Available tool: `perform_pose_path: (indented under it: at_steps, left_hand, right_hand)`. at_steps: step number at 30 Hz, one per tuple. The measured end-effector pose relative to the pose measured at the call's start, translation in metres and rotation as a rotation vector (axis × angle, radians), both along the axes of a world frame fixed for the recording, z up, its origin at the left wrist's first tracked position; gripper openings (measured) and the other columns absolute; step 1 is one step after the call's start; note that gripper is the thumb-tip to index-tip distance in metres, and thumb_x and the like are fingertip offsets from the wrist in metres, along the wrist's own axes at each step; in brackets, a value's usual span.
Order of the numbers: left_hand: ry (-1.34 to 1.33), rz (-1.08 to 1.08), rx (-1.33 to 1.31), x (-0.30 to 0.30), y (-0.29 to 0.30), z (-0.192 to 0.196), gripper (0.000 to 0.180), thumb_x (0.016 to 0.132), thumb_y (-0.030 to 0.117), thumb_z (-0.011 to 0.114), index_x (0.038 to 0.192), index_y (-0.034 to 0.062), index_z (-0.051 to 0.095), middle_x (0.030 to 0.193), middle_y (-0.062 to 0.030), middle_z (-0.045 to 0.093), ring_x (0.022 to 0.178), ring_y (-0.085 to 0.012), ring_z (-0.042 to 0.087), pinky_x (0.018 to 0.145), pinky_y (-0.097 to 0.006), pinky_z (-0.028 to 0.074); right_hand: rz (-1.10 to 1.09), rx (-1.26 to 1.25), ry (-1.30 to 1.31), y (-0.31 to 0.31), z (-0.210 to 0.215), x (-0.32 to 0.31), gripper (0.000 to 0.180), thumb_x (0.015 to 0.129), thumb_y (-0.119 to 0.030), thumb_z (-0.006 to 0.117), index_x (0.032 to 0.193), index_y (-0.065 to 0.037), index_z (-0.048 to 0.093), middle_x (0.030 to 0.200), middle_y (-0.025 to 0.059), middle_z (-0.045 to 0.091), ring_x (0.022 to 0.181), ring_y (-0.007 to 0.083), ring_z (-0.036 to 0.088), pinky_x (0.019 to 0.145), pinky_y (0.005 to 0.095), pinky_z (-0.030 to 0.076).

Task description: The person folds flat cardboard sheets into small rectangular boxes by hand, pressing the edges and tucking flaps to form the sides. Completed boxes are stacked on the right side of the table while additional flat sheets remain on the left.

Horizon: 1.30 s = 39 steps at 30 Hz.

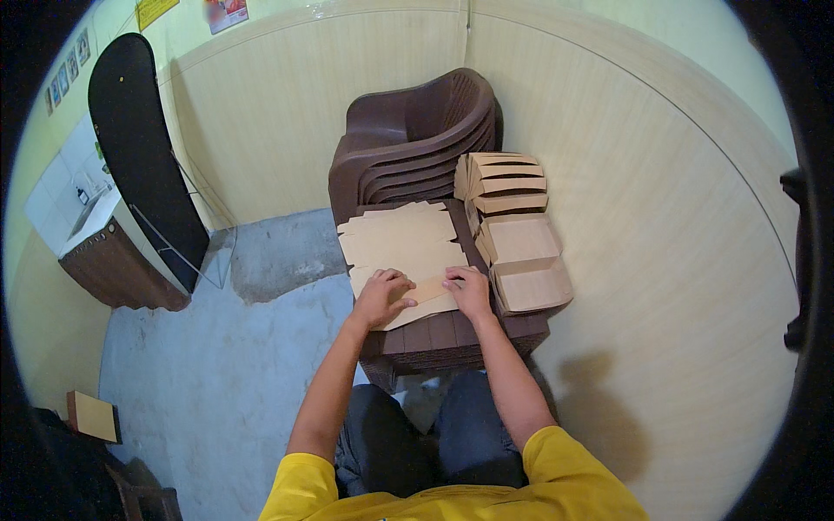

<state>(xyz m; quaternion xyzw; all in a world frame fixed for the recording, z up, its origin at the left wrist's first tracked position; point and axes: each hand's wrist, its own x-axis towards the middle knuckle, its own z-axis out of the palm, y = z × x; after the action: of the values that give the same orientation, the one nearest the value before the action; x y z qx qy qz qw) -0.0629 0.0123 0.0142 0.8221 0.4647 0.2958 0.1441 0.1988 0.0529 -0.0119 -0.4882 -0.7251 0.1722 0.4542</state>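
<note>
A flat brown cardboard box blank [401, 252] with notched edges lies on the seat of a brown plastic chair, on top of other blanks. At its near end a narrow flap [430, 288] stands folded up between my hands. My left hand [385, 298] grips the flap's left end, fingers bent and thumb on the near side. The flap's right end is in my right hand [470, 291], its fingers curled over the edge. Some fingertips are hidden behind the cardboard.
Just right of the chair seat [417, 339] are an opened box [524, 260] and a stack of formed boxes [504, 182]. The chairs [408, 122] are stacked against the panelled wall. An ironing board [130, 130] leans at the left beside a sink counter [95, 217].
</note>
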Motion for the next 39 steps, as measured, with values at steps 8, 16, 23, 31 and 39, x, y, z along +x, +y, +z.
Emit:
perform_pose_path:
  at_steps: [8, 16, 23, 31, 39]
  left_hand:
    - [-0.056, 0.004, -0.058, 0.001, -0.003, -0.001, 0.035, 0.091, 0.034, 0.081, 0.120, 0.0143, 0.077, 0.127, -0.0112, 0.067, 0.123, -0.0365, 0.059, 0.108, -0.047, 0.049]
    - [-0.021, 0.021, -0.040, -0.006, -0.007, -0.010, 0.044, 0.085, 0.030, 0.086, 0.126, 0.0167, 0.079, 0.127, -0.0068, 0.071, 0.124, -0.0327, 0.062, 0.111, -0.045, 0.049]
    - [-0.107, -0.125, -0.231, -0.027, 0.001, -0.013, 0.049, 0.082, 0.019, 0.088, 0.130, 0.0177, 0.078, 0.147, -0.0051, 0.066, 0.138, -0.0313, 0.056, 0.120, -0.042, 0.044]
    - [-0.108, -0.073, -0.186, -0.023, -0.006, -0.019, 0.044, 0.084, 0.019, 0.086, 0.128, 0.0130, 0.079, 0.145, -0.0058, 0.067, 0.136, -0.0327, 0.057, 0.120, -0.043, 0.042]
    - [-0.206, 0.039, -0.146, -0.012, -0.017, -0.016, 0.057, 0.085, 0.029, 0.087, 0.137, 0.0116, 0.072, 0.146, -0.0116, 0.067, 0.134, -0.0349, 0.060, 0.117, -0.045, 0.046]
  right_hand:
    - [-0.148, 0.065, -0.119, -0.033, 0.011, -0.020, 0.029, 0.078, -0.013, 0.092, 0.099, 0.001, 0.076, 0.115, 0.0141, 0.079, 0.111, 0.0322, 0.071, 0.103, 0.0435, 0.054]
    - [-0.027, -0.180, 0.102, -0.013, 0.002, -0.003, 0.021, 0.083, -0.005, 0.087, 0.102, 0.000, 0.081, 0.128, 0.0170, 0.076, 0.126, 0.0297, 0.069, 0.110, 0.0404, 0.052]
    - [0.030, -0.198, 0.171, -0.004, -0.017, 0.012, 0.018, 0.090, 0.005, 0.076, 0.107, 0.000, 0.081, 0.129, 0.0162, 0.076, 0.127, 0.0292, 0.070, 0.111, 0.0382, 0.053]
    - [-0.026, -0.084, 0.023, -0.023, -0.001, 0.001, 0.034, 0.080, -0.020, 0.092, 0.107, -0.001, 0.081, 0.128, 0.0140, 0.077, 0.131, 0.0272, 0.067, 0.113, 0.0410, 0.051]
    - [-0.042, -0.010, 0.131, -0.006, -0.016, -0.003, 0.021, 0.083, -0.003, 0.083, 0.103, 0.002, 0.078, 0.124, 0.0170, 0.077, 0.124, 0.0302, 0.069, 0.107, 0.0409, 0.055]
